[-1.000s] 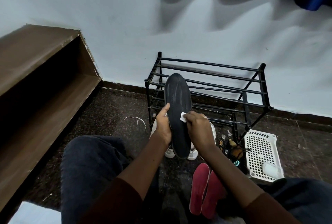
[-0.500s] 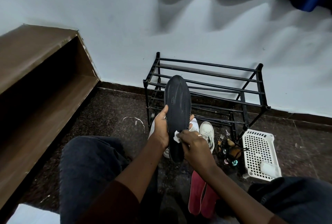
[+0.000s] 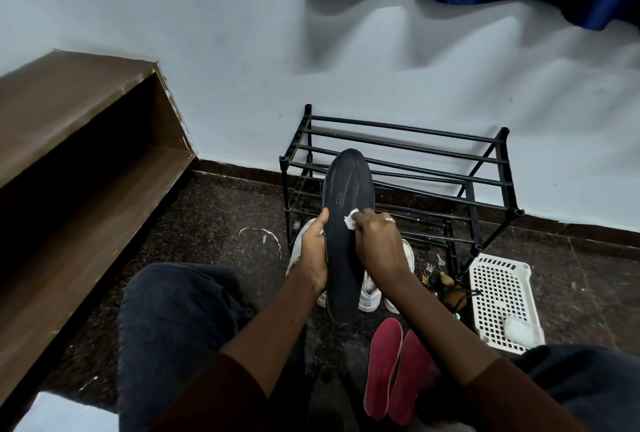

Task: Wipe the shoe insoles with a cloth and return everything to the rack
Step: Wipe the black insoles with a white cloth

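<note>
My left hand (image 3: pixel 313 253) grips the left edge of a long black insole (image 3: pixel 346 196), held upright in front of me. My right hand (image 3: pixel 379 244) pinches a small white cloth (image 3: pixel 351 219) and presses it against the middle of the insole's face. Two red insoles (image 3: pixel 394 367) lie side by side on the floor below my right forearm. A pair of white shoes (image 3: pixel 369 296) stands on the floor behind the black insole, mostly hidden by it and my hands. The black metal shoe rack (image 3: pixel 408 168) stands against the wall beyond, its bars bare.
A white perforated plastic basket (image 3: pixel 504 296) holding a small white object sits right of the rack. Keys and small items (image 3: pixel 446 281) lie at the rack's foot. A brown wooden shelf unit (image 3: pixel 76 161) fills the left. My knees (image 3: pixel 176 310) frame the bottom; a scrap (image 3: pixel 261 232) lies on the floor.
My right hand slid the cloth down the insole and has come back up to its middle. The left hand's grip on the insole has barely shifted.
</note>
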### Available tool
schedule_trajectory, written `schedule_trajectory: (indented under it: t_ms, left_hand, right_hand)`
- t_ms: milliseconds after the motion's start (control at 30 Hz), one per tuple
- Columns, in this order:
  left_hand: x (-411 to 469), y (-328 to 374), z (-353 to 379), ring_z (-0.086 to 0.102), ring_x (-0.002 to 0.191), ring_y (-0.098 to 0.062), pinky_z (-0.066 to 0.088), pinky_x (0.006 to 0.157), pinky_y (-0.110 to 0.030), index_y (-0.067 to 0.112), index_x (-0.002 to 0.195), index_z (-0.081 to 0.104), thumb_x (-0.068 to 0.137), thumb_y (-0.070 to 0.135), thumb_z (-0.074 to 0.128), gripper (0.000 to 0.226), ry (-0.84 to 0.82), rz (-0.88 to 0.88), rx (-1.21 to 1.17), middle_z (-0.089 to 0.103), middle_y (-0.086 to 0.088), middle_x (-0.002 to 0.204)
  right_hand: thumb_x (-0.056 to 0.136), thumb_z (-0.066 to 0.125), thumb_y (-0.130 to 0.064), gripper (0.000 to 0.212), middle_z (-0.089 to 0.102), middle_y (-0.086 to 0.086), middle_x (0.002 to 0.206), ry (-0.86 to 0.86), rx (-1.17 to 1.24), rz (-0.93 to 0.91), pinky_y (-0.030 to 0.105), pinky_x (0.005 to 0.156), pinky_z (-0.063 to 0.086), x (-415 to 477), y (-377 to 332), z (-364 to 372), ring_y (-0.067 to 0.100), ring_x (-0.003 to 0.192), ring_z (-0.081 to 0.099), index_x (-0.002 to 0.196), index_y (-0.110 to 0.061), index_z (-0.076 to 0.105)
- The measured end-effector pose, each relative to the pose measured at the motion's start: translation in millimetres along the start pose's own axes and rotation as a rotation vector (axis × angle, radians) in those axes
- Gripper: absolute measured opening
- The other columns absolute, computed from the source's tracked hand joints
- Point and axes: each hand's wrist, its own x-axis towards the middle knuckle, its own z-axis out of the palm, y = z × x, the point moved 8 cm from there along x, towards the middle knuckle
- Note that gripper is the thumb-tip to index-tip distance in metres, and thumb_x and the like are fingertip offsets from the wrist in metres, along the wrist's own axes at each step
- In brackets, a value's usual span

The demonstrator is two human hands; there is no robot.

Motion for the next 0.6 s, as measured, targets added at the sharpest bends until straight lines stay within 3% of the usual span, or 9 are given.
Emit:
schedule_trajectory:
  t_ms: [167, 267, 367, 467, 600]
  left_hand:
    - [-4.9, 3.5, -2.4, 0.063, 0.1, -0.03, 0.048, 0.091, -0.038, 0.003, 0.117, 0.063, 0.096, 0.042, 0.041, 0.049, 0.053, 0.018, -0.017, 0.064, -0.019, 0.119]
    - [-6.1, 1.4, 0.1, 0.056, 0.111, -0.035, 0.045, 0.098, -0.043, 0.001, 0.131, 0.053, 0.095, 0.046, 0.042, 0.059, 0.04, -0.01, -0.033, 0.055, -0.023, 0.131]
    - [-7.8, 2.6, 4.3, 0.06, 0.102, -0.035, 0.049, 0.093, -0.042, -0.001, 0.133, 0.05, 0.095, 0.049, 0.038, 0.064, 0.011, -0.011, -0.027, 0.054, -0.026, 0.13]
    - [-8.0, 6.7, 8.1, 0.06, 0.102, -0.034, 0.046, 0.097, -0.042, -0.002, 0.131, 0.051, 0.094, 0.052, 0.038, 0.067, -0.014, -0.01, -0.01, 0.056, -0.026, 0.125]
    - [-11.9, 8.0, 8.7, 0.068, 0.091, -0.025, 0.049, 0.09, -0.034, 0.003, 0.119, 0.062, 0.096, 0.049, 0.036, 0.058, -0.029, -0.013, 0.029, 0.069, -0.015, 0.106]
  right_hand:
    - [0.062, 0.056, 0.012, 0.021, 0.06, 0.011, 0.064, -0.089, 0.075, -0.046, 0.023, 0.046, 0.034, -37.7, -15.4, 10.6, 0.033, 0.056, 0.055, 0.072, -0.005, 0.066]
    - [0.067, 0.05, 0.002, 0.022, 0.062, 0.01, 0.068, -0.122, 0.107, -0.069, 0.029, 0.048, 0.043, -54.1, -18.8, 16.3, 0.032, 0.059, 0.057, 0.078, -0.005, 0.068]
    - [0.071, 0.053, 0.001, 0.018, 0.065, 0.01, 0.071, -0.103, 0.13, -0.052, 0.032, 0.051, 0.048, -50.5, -14.3, 14.5, 0.032, 0.062, 0.06, 0.078, -0.004, 0.068]
    - [0.075, 0.062, 0.002, 0.01, 0.066, 0.01, 0.075, -0.099, 0.113, -0.038, 0.031, 0.056, 0.047, -38.9, -13.0, 12.5, 0.031, 0.067, 0.06, 0.08, -0.005, 0.068]
    - [0.075, 0.062, 0.005, 0.011, 0.065, 0.013, 0.074, -0.052, 0.065, -0.018, 0.031, 0.055, 0.045, -11.0, -6.7, 4.4, 0.034, 0.065, 0.058, 0.081, -0.001, 0.069]
